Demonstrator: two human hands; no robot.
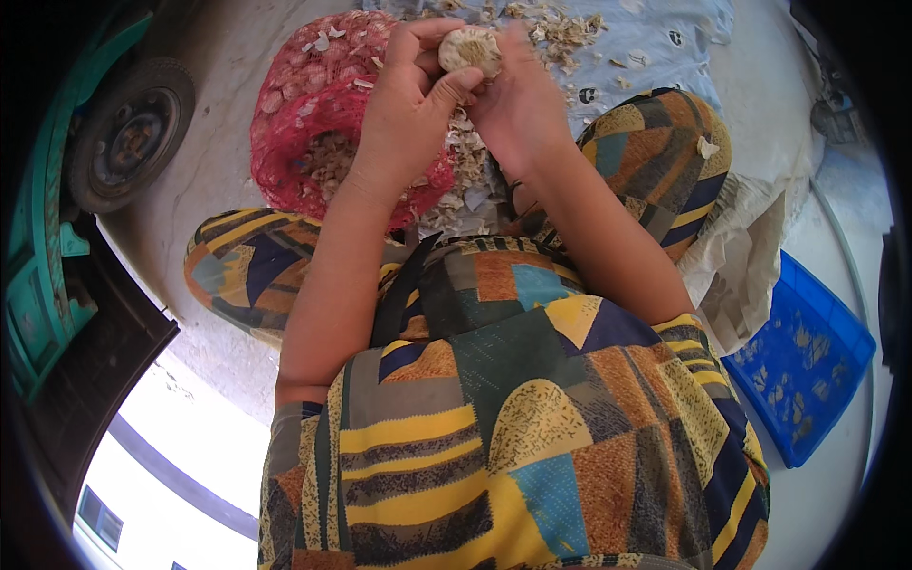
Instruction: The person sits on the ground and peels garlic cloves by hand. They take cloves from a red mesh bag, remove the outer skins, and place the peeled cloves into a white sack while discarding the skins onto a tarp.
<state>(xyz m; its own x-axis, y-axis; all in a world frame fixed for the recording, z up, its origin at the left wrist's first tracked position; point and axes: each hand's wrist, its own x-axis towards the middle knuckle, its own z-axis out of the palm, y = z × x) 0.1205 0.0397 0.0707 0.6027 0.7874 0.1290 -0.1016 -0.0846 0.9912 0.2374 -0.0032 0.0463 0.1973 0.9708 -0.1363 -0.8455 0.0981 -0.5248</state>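
A pale garlic bulb (470, 53) is held up at the top middle, its rough root side towards me. The thumb and fingers of my left hand (420, 92) grip it from the left. My right hand (519, 100) is at its right side, its fingers blurred; whether they touch the bulb or hold anything is hard to tell. Behind and below my left hand stands a red mesh sack (313, 78), full of garlic bulbs, its opening turned towards me. Dry garlic skins (463, 153) lie under my hands.
More skins lie on a light-blue printed cloth (641, 60) at the top. A blue plastic crate (798, 370) and a crumpled pale sack (744, 249) are at the right. At the left are a wheel (132, 135) and a green metal frame (53, 235). My bent knees flank the work area.
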